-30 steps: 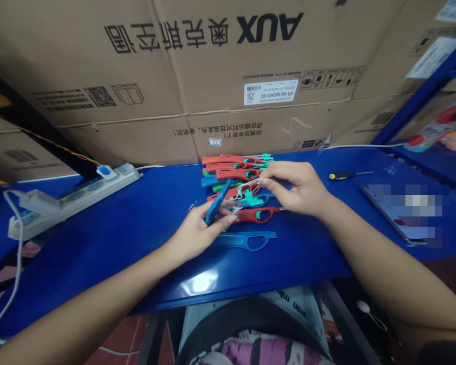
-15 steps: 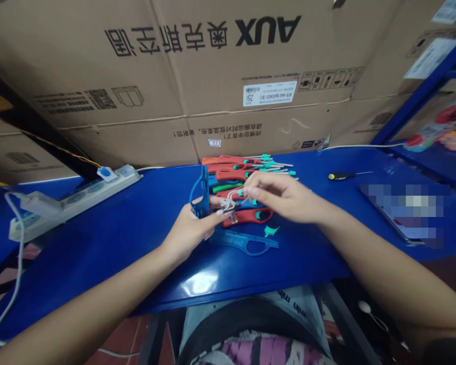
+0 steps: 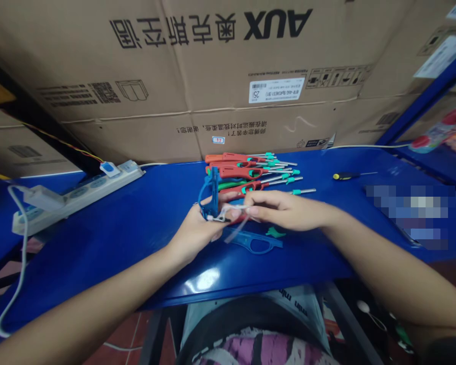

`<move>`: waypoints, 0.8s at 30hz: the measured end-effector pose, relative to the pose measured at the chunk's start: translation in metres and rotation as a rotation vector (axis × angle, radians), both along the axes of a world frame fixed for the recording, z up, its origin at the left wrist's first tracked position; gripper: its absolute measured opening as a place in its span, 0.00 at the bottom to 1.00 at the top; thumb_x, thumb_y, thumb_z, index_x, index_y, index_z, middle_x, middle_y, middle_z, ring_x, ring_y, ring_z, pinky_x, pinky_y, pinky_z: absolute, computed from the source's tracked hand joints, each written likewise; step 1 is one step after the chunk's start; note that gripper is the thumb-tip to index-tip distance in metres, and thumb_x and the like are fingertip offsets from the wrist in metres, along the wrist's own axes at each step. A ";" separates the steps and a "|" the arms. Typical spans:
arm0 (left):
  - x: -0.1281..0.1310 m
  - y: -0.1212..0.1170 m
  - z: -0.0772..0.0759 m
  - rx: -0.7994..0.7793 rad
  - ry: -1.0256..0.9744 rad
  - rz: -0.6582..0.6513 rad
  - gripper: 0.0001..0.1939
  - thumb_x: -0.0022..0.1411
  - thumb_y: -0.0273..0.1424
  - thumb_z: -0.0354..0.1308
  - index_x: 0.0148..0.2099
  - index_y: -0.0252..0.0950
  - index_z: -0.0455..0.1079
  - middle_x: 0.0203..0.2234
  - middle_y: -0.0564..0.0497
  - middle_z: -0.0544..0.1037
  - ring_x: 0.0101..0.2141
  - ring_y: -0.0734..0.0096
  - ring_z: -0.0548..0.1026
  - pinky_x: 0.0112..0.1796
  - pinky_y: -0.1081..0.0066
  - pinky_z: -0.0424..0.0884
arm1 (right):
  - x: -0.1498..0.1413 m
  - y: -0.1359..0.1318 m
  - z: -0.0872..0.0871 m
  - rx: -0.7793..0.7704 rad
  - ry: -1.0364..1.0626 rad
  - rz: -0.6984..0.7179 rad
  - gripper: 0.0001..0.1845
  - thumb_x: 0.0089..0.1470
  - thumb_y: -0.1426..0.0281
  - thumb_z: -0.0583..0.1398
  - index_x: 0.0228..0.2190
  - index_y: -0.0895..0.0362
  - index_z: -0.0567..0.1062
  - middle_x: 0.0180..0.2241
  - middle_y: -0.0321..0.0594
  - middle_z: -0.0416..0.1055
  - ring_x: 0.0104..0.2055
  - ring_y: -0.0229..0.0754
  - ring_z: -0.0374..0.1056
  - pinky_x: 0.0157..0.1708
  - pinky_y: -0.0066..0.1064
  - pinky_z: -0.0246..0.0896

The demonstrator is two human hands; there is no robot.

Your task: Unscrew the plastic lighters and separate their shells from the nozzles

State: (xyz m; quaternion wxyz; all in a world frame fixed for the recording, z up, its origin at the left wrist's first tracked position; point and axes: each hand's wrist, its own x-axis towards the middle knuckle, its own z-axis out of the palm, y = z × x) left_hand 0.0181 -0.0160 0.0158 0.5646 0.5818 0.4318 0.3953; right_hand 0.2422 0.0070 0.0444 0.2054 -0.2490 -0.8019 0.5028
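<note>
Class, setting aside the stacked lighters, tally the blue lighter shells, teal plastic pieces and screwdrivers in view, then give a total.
Blue lighter shells: 2, one in the left hand, one on the bench
Teal plastic pieces: 1
Screwdrivers: 1
Total: 4

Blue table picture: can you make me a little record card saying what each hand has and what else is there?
Left hand: holds a blue lighter shell upright
Right hand: pinches a white wire
Nearby: a pile of red lighters, a flat blue shell, a small green piece
Table: blue table
Rest: screwdriver, power strip, cardboard box
</note>
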 end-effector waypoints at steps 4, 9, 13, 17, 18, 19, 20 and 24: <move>-0.008 0.005 -0.005 0.222 0.340 -0.136 0.34 0.48 0.40 0.74 0.57 0.36 0.72 0.42 0.48 0.80 0.28 0.71 0.74 0.31 0.70 0.70 | 0.036 0.015 0.018 0.022 -0.313 0.188 0.19 0.67 0.56 0.53 0.34 0.58 0.71 0.31 0.35 0.65 0.33 0.35 0.60 0.35 0.27 0.57; -0.013 0.001 -0.008 0.507 0.689 -0.355 0.24 0.56 0.40 0.71 0.53 0.40 0.74 0.46 0.48 0.81 0.46 0.57 0.78 0.47 0.61 0.73 | 0.045 0.018 0.019 0.045 -0.596 0.223 0.19 0.65 0.58 0.55 0.34 0.58 0.77 0.28 0.34 0.69 0.30 0.35 0.61 0.32 0.27 0.55; -0.015 -0.001 -0.004 0.547 0.833 -0.421 0.19 0.60 0.38 0.67 0.52 0.39 0.73 0.47 0.48 0.80 0.47 0.57 0.78 0.44 0.63 0.73 | 0.039 0.012 0.017 0.088 -0.656 0.175 0.14 0.63 0.61 0.57 0.35 0.57 0.79 0.31 0.34 0.74 0.31 0.36 0.65 0.32 0.26 0.55; -0.021 0.001 0.010 0.452 0.894 -0.544 0.23 0.57 0.38 0.68 0.54 0.40 0.73 0.49 0.48 0.79 0.47 0.58 0.77 0.46 0.64 0.71 | 0.040 0.006 0.018 0.142 -0.741 0.108 0.13 0.63 0.61 0.57 0.34 0.55 0.77 0.30 0.34 0.75 0.30 0.36 0.65 0.31 0.27 0.53; -0.023 0.002 0.015 0.421 0.912 -0.576 0.21 0.57 0.38 0.68 0.52 0.40 0.74 0.47 0.49 0.79 0.45 0.60 0.77 0.44 0.66 0.71 | 0.041 0.005 0.019 0.160 -0.762 0.093 0.14 0.63 0.60 0.57 0.34 0.55 0.77 0.30 0.34 0.74 0.29 0.36 0.65 0.30 0.27 0.52; -0.026 0.003 0.021 0.393 0.930 -0.601 0.18 0.57 0.37 0.67 0.49 0.40 0.75 0.45 0.50 0.79 0.41 0.62 0.77 0.41 0.68 0.71 | 0.041 0.004 0.019 0.175 -0.779 0.083 0.14 0.63 0.59 0.57 0.33 0.54 0.77 0.29 0.34 0.73 0.29 0.36 0.65 0.30 0.27 0.51; -0.030 0.005 0.027 0.369 0.949 -0.621 0.15 0.57 0.37 0.66 0.46 0.39 0.75 0.42 0.51 0.79 0.39 0.64 0.77 0.38 0.70 0.70 | 0.041 0.002 0.020 0.190 -0.794 0.073 0.14 0.62 0.58 0.58 0.33 0.54 0.76 0.29 0.34 0.73 0.30 0.37 0.65 0.29 0.27 0.51; -0.056 0.022 0.046 0.283 0.993 -0.709 0.12 0.55 0.39 0.66 0.40 0.38 0.75 0.33 0.55 0.78 0.32 0.70 0.74 0.32 0.74 0.66 | 0.039 -0.002 0.023 0.237 -0.861 0.010 0.13 0.57 0.58 0.64 0.32 0.54 0.75 0.30 0.34 0.73 0.30 0.38 0.65 0.28 0.28 0.50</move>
